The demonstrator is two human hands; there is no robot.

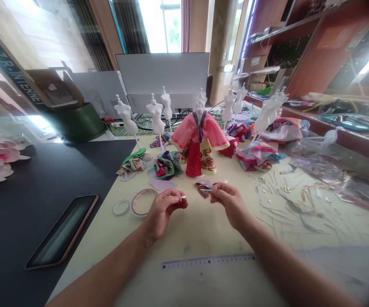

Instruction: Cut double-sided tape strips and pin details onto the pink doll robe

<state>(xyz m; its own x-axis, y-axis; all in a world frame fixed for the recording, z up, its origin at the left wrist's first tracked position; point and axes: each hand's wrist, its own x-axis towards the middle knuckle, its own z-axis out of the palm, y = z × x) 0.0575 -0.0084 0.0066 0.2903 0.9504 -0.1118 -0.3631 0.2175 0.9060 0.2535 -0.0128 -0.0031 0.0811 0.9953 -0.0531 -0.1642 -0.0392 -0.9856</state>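
My left hand is closed, with thumb and forefinger pinching a small shiny whitish piece. Across a small gap, my right hand pinches a thin white stick that points left. Just behind the stick lies a small patterned cloth piece on the table. Beyond both hands stands a miniature mannequin wearing a doll's robe, pink on top with a red front panel. A roll of tape is beside my left wrist, and a smaller white ring lies left of it.
Several bare white mannequins stand in a row at the back, with bundled fabric around them. Thin sticks and chains are scattered at right. A ruler lies in front, a phone on the dark surface at left.
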